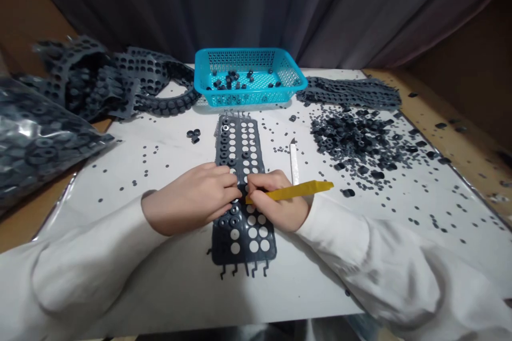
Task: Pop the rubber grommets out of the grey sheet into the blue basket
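A dark rubber sheet [244, 224] with rows of round holes and several small ring-shaped rubber parts lies in front of me on the white surface. My left hand [196, 192] rests over its left side, fingers curled, with the fingertips at the middle of the sheet. What those fingers pinch is hidden. My right hand [280, 205] grips a flat yellow tool with a tapered end [300, 190]. The tool's working end is hidden by the fingers, close to the left fingertips.
A blue basket [250, 97] with loose black parts stands behind the sheet. A white-handled cutter [294, 164] lies to its right, near a heap of black pieces [356, 136]. Perforated rubber sheets [348, 91] lie behind the heap. A filled plastic bag [40, 144] sits at left.
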Demonstrator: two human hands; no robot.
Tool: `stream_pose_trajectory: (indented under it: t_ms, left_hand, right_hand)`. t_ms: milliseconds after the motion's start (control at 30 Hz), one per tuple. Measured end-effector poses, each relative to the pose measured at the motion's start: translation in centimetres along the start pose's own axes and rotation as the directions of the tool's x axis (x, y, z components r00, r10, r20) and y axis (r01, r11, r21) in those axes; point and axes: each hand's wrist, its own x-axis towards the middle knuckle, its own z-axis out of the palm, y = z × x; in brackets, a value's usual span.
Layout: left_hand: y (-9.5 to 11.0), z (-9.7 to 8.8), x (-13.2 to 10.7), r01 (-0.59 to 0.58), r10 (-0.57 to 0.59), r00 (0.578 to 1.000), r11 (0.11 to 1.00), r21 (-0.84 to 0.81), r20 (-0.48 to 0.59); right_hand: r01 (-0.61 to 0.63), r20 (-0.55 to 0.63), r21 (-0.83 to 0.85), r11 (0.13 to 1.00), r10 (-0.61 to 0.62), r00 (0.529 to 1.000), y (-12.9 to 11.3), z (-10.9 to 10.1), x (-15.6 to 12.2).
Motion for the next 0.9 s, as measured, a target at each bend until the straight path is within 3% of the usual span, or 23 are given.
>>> stream_pose_trajectory:
  t_ms: [200, 400, 500, 700, 900]
  left_hand:
    - [0.8, 0.6, -0.1, -0.102, 0.127, 0.989, 0.959, 0.264, -0.08]
    - [0.4, 1.6, -0.2, -0.147, 0.22, 0.957, 0.929, 0.34, -0.189]
    - [0.2, 2.1, -0.2, -0.107, 0.171, 0.964, 0.951, 0.29, -0.204]
    - [-0.3, 2.5, -0.4, 0.003, 0.001, 0.974, 1.0, 0.017, -0.225]
    - [-0.4, 2.6, -0.7, 0.03, -0.056, 0.971, 0.993, -0.114, -0.233]
  right_hand:
    - [-0.047, 0.014, 0.1, 0.994, 0.046, 0.999, 0.9, 0.0, -0.1]
    - [0.037, -0.016, 0.077, 0.996, -0.036, 0.999, 0.8, 0.0, -0.3]
    - [0.046, -0.004, 0.053, 0.998, -0.046, 0.999, 0.5, 0.0, -0.3]
    - [0.036, -0.003, 0.044, 0.998, -0.036, 0.999, 0.2, -0.1, -0.1]
    - [0.036, 0.006, 0.054, 0.998, -0.037, 0.999, 0.1, -0.1, -0.1]
